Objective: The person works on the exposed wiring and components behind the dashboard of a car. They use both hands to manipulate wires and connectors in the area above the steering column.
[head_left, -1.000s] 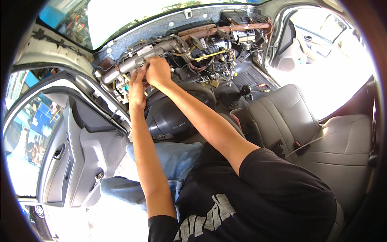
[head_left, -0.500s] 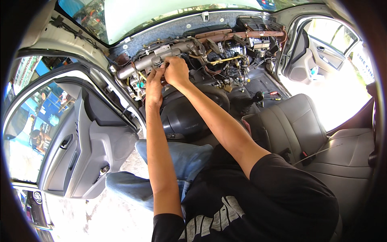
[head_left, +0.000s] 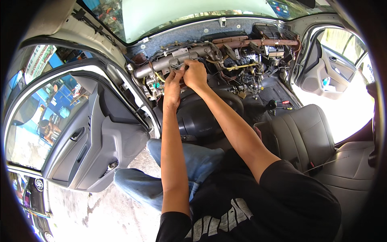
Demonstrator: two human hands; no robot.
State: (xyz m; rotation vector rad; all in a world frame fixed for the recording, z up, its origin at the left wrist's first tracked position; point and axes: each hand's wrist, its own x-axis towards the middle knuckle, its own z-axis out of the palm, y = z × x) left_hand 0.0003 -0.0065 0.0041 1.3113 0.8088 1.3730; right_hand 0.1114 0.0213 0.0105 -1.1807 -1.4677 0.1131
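Note:
At a silver metal crossbeam (head_left: pixel 147 69) of the stripped dashboard, my right hand (head_left: pixel 195 73) has its fingers curled at a bracket (head_left: pixel 175 61) on the beam's underside. My left hand (head_left: pixel 173 86) is just left and below it, fingertips bent in beside the right hand's. Both hands are closed on something small or hidden that I cannot make out. Wires and connectors (head_left: pixel 156 85) hang under the beam around them. Below my arms is the black steering wheel (head_left: pixel 234 103) with its column cover.
Grey seats (head_left: pixel 302 137) are at the right, beside a black gear lever (head_left: pixel 270 105); tools with red and yellow handles (head_left: pixel 285 104) lie on the floor mat. Both doors stand open, the near one (head_left: pixel 105 137) on my left. A rust-brown pipe (head_left: pixel 272 42) spans the right dashboard.
The camera view has shifted, so hands, arms and car appear further right. My hands stay together at the same spot on the beam, with little change in finger position.

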